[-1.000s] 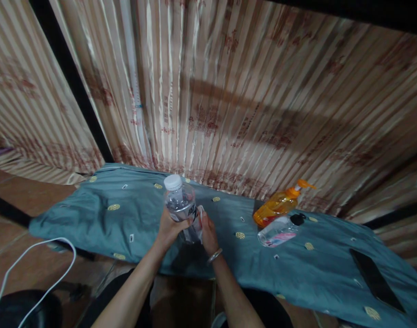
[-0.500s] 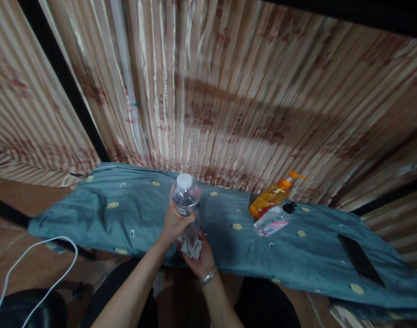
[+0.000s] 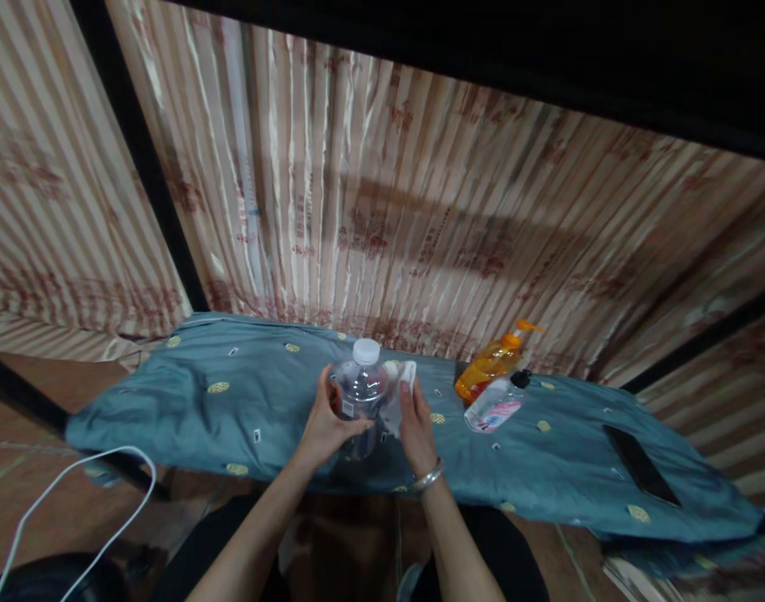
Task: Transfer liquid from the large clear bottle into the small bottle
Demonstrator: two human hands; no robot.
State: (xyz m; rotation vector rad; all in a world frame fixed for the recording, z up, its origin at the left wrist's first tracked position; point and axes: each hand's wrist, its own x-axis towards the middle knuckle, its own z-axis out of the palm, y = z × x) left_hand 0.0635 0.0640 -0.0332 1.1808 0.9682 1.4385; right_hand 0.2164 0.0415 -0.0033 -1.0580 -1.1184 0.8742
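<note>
My left hand [image 3: 324, 426] is wrapped round a clear plastic bottle [image 3: 361, 391] with a white cap, which is upright over the green cloth. My right hand [image 3: 418, 425], with a silver bracelet at the wrist, holds a crumpled white cloth or tissue [image 3: 393, 401] against the bottle's right side. To the right, an orange pump bottle [image 3: 490, 368] and a clear bottle with a black top and pink label [image 3: 496, 404] lean close together.
A dark phone [image 3: 640, 465] lies on the right of the green patterned cover [image 3: 563, 477]. Striped curtains [image 3: 382, 201] hang behind, with dark metal bars in front of them. A white cable [image 3: 74, 465] loops at lower left.
My right hand has moved from beneath the bottle up to its right side, bringing the white cloth or tissue along. The view has shifted slightly.
</note>
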